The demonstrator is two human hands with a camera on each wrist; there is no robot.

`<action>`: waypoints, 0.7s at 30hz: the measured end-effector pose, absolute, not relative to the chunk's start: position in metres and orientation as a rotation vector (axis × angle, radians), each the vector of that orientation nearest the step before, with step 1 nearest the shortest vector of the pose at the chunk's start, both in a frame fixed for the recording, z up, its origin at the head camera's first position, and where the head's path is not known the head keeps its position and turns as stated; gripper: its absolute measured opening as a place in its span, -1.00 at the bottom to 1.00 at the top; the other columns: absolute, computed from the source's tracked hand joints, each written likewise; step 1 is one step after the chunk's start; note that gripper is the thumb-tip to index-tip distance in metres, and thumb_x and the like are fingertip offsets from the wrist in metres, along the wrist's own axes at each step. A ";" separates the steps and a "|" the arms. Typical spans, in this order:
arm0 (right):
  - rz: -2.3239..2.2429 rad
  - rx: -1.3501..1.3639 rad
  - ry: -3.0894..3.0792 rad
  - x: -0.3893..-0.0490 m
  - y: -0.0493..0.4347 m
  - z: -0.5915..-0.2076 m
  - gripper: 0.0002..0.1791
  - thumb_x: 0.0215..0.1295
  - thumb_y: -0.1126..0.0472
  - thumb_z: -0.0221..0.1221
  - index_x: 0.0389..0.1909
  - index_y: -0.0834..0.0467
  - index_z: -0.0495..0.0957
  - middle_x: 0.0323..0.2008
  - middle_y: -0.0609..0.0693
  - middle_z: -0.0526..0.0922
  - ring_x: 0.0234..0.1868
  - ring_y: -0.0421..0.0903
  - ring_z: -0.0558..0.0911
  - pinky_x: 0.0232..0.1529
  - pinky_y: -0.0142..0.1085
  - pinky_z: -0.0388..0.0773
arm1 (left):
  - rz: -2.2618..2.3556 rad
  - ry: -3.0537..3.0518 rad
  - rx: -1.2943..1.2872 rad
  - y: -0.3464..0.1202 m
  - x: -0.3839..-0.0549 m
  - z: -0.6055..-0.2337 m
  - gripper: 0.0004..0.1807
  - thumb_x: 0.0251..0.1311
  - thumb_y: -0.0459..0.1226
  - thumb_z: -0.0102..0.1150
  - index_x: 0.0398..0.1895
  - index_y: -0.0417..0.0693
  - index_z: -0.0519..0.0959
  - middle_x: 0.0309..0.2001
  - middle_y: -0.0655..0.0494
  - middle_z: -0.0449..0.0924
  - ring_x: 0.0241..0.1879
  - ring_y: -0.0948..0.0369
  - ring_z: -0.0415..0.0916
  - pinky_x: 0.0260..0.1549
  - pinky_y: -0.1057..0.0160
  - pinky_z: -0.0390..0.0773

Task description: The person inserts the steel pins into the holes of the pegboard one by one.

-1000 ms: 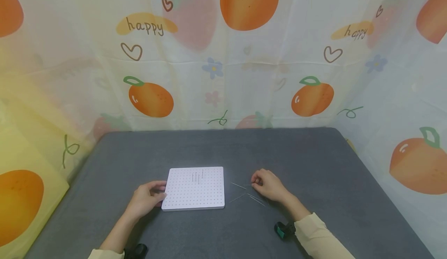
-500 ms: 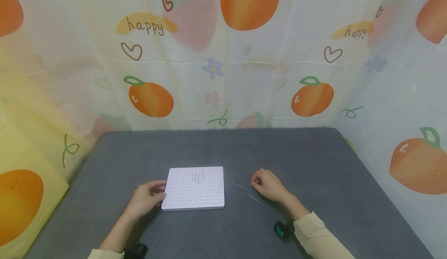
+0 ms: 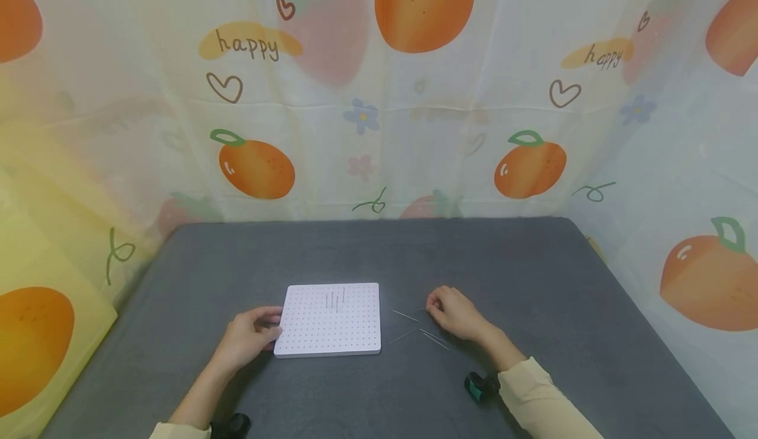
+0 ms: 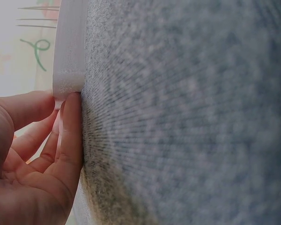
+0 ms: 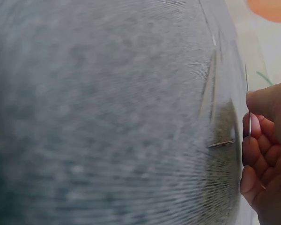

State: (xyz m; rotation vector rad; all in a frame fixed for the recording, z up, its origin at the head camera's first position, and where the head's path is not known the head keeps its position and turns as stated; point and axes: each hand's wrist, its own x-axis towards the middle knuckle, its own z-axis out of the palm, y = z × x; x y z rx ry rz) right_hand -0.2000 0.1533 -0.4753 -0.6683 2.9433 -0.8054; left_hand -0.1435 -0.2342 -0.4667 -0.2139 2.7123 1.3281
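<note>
The person's left hand [image 3: 243,337] grips the left edge of a white board with rows of small holes [image 3: 328,334]. In the left wrist view the thumb [image 4: 35,107] presses near the board's upper edge, with fingers against its side and underneath. Several thin needles [image 3: 337,304] stand upright toward the back of the board. To the board's right, the right hand [image 3: 456,314] pinches a thin metal needle [image 5: 247,77] between thumb and fingertips, low over the table. Several loose needles [image 3: 405,315] lie between that hand and the board.
Everything rests on a dark grey cloth-covered table [image 3: 503,255]. A fruit-patterned curtain [image 3: 438,149] hangs behind it and along both sides. Black wrist devices [image 3: 482,389] sit below both hands, close to the tabletop.
In the right fingers the needle has turned; its end, which stuck out leftward earlier, now hardly shows in the head view. Both hands and the board keep their places.
</note>
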 end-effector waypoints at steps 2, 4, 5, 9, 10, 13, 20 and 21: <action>-0.830 -0.659 2.935 -0.202 0.152 -0.473 -0.94 0.23 0.27 0.11 -0.42 0.09 0.51 -0.44 -0.14 0.48 -0.39 -0.24 0.42 -0.33 -0.32 0.40 | 1.324 2.712 -0.218 -0.234 -0.144 -0.467 -0.53 0.06 -0.41 0.18 0.11 -0.22 0.44 -0.08 -0.13 0.54 -0.36 0.20 0.53 -0.44 0.26 0.60; -0.858 -0.652 2.934 -0.203 0.151 -0.470 -0.95 0.23 0.28 0.10 -0.41 0.11 0.50 -0.44 -0.11 0.48 -0.39 -0.22 0.42 -0.34 -0.30 0.41 | 1.321 2.713 -0.224 -0.234 -0.143 -0.467 -0.53 0.06 -0.41 0.18 0.11 -0.22 0.44 -0.08 -0.12 0.54 -0.35 0.20 0.53 -0.44 0.26 0.60; -0.870 -0.648 2.935 -0.204 0.150 -0.469 -0.95 0.24 0.29 0.09 -0.41 0.12 0.49 -0.44 -0.10 0.48 -0.39 -0.22 0.42 -0.35 -0.30 0.40 | 1.320 2.713 -0.226 -0.234 -0.143 -0.466 -0.53 0.06 -0.41 0.18 0.11 -0.21 0.44 -0.08 -0.12 0.54 -0.35 0.20 0.53 -0.44 0.26 0.60; -0.926 -0.609 2.930 -0.206 0.145 -0.461 -0.95 0.27 0.28 0.06 -0.38 0.15 0.46 -0.43 -0.08 0.47 -0.41 -0.21 0.41 -0.36 -0.30 0.39 | 1.317 2.716 -0.231 -0.234 -0.143 -0.466 -0.53 0.06 -0.41 0.18 0.11 -0.21 0.44 -0.08 -0.12 0.54 -0.35 0.21 0.53 -0.45 0.27 0.60; -0.937 -0.593 2.924 -0.206 0.144 -0.459 -0.94 0.28 0.27 0.05 -0.37 0.15 0.46 -0.43 -0.08 0.47 -0.42 -0.21 0.40 -0.37 -0.30 0.38 | 1.317 2.717 -0.230 -0.234 -0.142 -0.466 -0.53 0.06 -0.41 0.18 0.11 -0.21 0.44 -0.08 -0.12 0.54 -0.35 0.21 0.53 -0.45 0.27 0.60; -0.964 -0.558 2.916 -0.206 0.140 -0.455 -0.93 0.29 0.25 0.03 -0.35 0.15 0.45 -0.43 -0.08 0.47 -0.42 -0.20 0.39 -0.37 -0.30 0.37 | 1.316 2.717 -0.230 -0.234 -0.142 -0.466 -0.53 0.06 -0.40 0.18 0.11 -0.21 0.44 -0.08 -0.12 0.54 -0.35 0.21 0.53 -0.45 0.27 0.60; -1.038 -0.529 2.878 -0.205 0.131 -0.450 -0.93 0.32 0.24 0.00 -0.30 0.13 0.44 -0.41 -0.11 0.47 -0.40 -0.21 0.40 -0.34 -0.31 0.39 | 1.303 2.713 -0.246 -0.234 -0.143 -0.466 -0.53 0.07 -0.38 0.18 0.12 -0.19 0.44 -0.07 -0.10 0.54 -0.35 0.21 0.53 -0.47 0.28 0.58; -1.054 -0.538 2.878 -0.205 0.129 -0.449 -0.93 0.32 0.25 0.00 -0.31 0.13 0.44 -0.41 -0.11 0.47 -0.40 -0.21 0.41 -0.34 -0.31 0.39 | 1.302 2.714 -0.245 -0.234 -0.143 -0.466 -0.53 0.07 -0.38 0.18 0.12 -0.19 0.44 -0.07 -0.11 0.54 -0.35 0.21 0.53 -0.47 0.28 0.57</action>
